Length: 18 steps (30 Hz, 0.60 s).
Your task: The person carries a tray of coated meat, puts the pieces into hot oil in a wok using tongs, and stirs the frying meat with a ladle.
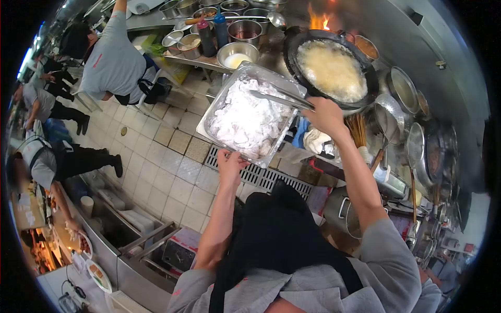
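A metal tray point(210, 116) holds a heap of white, flour-coated pieces point(248, 117). My left hand point(231, 164) is closed on the tray's near edge. In my right hand point(326, 117) are long metal tongs point(284, 99), their tips over the white pieces near the tray's top. Whether the tips hold a piece is too small to tell. Just right of the tray sits a large black wok point(371, 78) of bubbling, pale yellow oil point(334, 70).
Flames point(319, 20) rise behind the wok. Bowls, bottles and a ladle point(276, 20) stand on the counter at the top. Strainers point(387, 120) and a bundle of sticks point(357, 130) are at the right. Several people are at the left, one reaching over a counter point(99, 68).
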Each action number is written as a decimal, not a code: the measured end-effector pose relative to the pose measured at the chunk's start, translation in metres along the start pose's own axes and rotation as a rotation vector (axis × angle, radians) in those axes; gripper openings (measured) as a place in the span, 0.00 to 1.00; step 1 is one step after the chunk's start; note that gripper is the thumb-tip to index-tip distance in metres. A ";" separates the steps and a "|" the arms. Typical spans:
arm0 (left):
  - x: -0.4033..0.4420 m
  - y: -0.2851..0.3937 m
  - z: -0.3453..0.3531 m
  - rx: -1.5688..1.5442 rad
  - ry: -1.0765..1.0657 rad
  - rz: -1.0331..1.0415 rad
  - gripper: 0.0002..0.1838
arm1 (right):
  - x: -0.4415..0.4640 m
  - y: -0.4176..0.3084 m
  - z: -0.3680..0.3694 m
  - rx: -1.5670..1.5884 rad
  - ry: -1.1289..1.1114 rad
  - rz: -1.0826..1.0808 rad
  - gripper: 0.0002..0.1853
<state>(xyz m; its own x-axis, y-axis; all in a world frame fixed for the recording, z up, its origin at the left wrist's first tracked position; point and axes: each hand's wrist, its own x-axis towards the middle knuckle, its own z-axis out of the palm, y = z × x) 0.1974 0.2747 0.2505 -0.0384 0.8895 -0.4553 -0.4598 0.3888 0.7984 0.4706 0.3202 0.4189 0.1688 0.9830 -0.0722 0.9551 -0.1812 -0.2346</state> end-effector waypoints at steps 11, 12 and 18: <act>-0.007 0.012 0.011 -0.024 -0.003 -0.013 0.09 | 0.042 -0.029 0.027 -0.076 0.025 -0.238 0.12; -0.007 0.013 0.012 -0.027 0.010 -0.018 0.09 | 0.033 -0.027 0.024 -0.076 0.019 -0.212 0.13; -0.005 0.009 0.009 -0.008 0.027 -0.010 0.09 | -0.030 0.003 -0.031 0.115 0.080 -0.074 0.16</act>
<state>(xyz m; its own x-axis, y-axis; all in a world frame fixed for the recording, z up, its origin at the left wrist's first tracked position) 0.2018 0.2757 0.2640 -0.0578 0.8788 -0.4737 -0.4675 0.3955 0.7906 0.4757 0.2908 0.4502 0.1217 0.9922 0.0255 0.9322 -0.1054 -0.3461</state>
